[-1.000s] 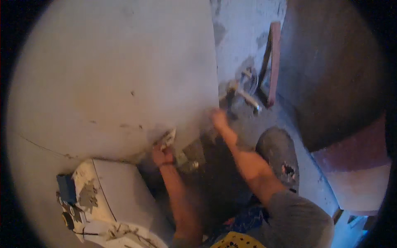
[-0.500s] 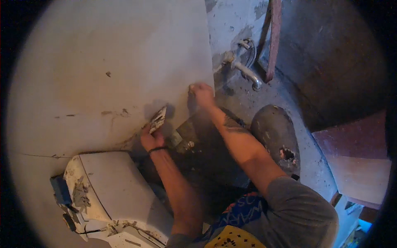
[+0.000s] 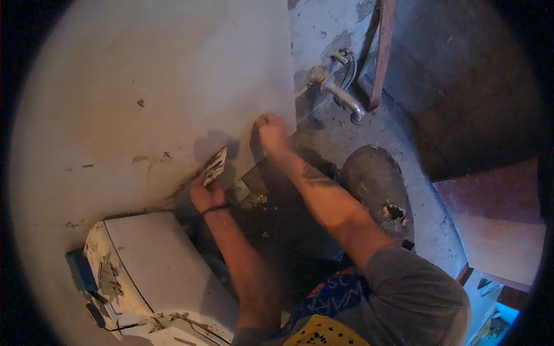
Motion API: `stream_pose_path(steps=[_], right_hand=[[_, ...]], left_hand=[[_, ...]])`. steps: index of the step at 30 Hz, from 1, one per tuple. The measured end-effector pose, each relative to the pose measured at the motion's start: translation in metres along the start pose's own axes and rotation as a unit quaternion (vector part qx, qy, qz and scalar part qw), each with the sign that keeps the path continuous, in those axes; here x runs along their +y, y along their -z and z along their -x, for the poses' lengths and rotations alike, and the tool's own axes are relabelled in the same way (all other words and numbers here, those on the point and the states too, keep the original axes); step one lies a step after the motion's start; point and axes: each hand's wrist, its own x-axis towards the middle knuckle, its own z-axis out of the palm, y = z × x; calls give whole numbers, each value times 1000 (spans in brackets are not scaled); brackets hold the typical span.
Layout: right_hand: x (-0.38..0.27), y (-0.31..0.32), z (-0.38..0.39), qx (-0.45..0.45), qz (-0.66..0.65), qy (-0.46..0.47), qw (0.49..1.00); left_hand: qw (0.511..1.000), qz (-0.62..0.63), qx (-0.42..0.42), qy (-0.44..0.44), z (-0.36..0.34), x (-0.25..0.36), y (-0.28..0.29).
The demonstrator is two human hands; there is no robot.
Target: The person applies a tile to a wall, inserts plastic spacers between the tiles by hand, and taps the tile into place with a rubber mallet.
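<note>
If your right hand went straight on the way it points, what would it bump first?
Most likely the pale wall; whether the right hand touches it, I can't tell.

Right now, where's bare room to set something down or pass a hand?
Bare: pale floor between right knee and reddish panel. Likely passing gap: between flat piece in left hand and right hand. Crowded: left end of the white box, around blue block.

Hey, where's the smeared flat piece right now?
In the head view, left of centre, the smeared flat piece is in the person's left hand, in front of the pale wall and left of the right hand.
</note>
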Motion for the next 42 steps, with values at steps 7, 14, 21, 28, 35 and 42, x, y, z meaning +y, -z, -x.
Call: stream_pose_path(steps=[7,14,21,28,35,42], right_hand=[[45,-6,-24,-56,-139,-70,986],[85,29,-77,46,-332,-36,941],[53,59,-93,23,-391,-160,906],[73,64,-112,-91,-382,-146,908],[98,59,-123,-103,-272,128,948],[81,71,-128,-151,-233,9,961]], left_hand=[[997,-71,-6,-28,-1,3,-1],[639,-684,-35,-351,-5,4,26],[995,-93,38,-10,-26,3,19],[982,-168,28,-81,6,6,-13],[993,-99,49,-41,-7,5,-4],[998,-25,51,-28,-15,6,4]])
